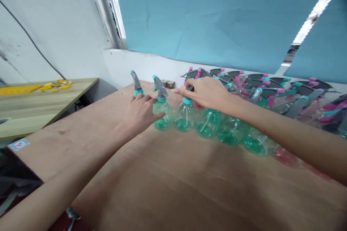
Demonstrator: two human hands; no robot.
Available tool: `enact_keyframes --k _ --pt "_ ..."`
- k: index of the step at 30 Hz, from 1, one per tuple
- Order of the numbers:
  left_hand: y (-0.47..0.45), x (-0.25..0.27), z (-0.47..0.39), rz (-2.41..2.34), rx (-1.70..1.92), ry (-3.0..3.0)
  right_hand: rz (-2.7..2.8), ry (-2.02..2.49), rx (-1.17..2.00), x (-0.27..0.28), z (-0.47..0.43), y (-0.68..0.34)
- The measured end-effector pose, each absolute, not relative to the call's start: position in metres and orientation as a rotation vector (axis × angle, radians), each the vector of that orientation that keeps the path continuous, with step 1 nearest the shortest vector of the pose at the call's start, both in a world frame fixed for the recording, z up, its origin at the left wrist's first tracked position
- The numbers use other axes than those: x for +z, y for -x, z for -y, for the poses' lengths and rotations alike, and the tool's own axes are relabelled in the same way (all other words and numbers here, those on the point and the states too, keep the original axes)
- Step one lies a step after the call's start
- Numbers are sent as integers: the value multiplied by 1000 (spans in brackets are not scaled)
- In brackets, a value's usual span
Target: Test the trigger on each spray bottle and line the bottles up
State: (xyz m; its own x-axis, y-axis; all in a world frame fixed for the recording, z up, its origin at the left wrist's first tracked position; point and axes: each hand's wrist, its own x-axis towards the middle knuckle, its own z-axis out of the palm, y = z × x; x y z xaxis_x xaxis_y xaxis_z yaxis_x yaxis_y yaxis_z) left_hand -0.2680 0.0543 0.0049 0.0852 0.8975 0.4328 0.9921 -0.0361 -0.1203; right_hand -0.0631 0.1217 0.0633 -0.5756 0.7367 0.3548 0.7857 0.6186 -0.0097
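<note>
Near the row's left end, my left hand (142, 112) is curled at a spray bottle with a grey and teal spray head (137, 83); its body is hidden behind the hand. The thumb sticks out to the right, in front of a second spray bottle (162, 115) of clear green plastic. My right hand (204, 90) is closed around the grey head of a third green spray bottle (185, 117), its thumb and fingers on the trigger part. This bottle stands upright on the wooden table (162, 180), with a dip tube visible inside.
More green spray bottles (207, 124) continue the front row to the right, under my right forearm. Behind them crowd several bottles with pink and grey heads (255, 77). Small blocks (169, 84) lie by the wall. A separate table (24, 106) at left carries yellow pieces (24, 89).
</note>
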Motion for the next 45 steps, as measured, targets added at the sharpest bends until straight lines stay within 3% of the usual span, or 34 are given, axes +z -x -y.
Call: enact_keyframes --k 25,31,45 --pt "270 -4 -58 1782 -360 1862 2647 825 89 62 -126 56" --pt "274 -11 -33 1741 -526 1850 2679 774 126 66 -120 52" --pt "200 -54 21 1955 -1013 2743 2746 665 196 67 -44 -7"
